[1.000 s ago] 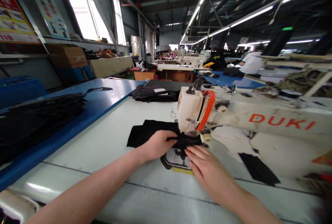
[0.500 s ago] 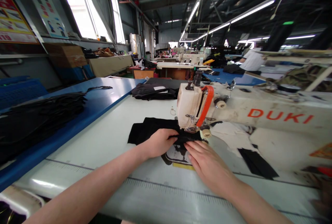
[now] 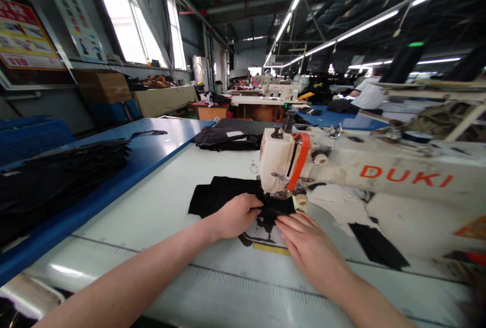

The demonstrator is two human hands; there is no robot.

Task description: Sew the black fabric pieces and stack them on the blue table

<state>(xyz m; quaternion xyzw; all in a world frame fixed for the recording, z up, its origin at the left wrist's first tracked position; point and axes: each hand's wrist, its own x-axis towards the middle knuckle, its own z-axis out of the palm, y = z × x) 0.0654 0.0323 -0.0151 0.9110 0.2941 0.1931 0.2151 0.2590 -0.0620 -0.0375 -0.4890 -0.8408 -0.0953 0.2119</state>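
A black fabric piece lies on the machine table, partly under the head of a white sewing machine marked DUKI. My left hand is closed on the fabric's near edge, thumb and forefinger pinching it left of the needle area. My right hand rests with fingers stretched out, their tips touching the fabric's near right edge beside the metal plate. The needle and the fabric directly under the head are hard to make out.
Folded dark garments lie behind the machine head. A blue table on the left bears a stack of black pieces. White and black scraps lie under the machine arm. A person is at the back right.
My right hand has shifted slightly right, widening the gap between my hands. The fabric edge between them looks flatter. My left hand keeps its pinch; the view has moved slightly.
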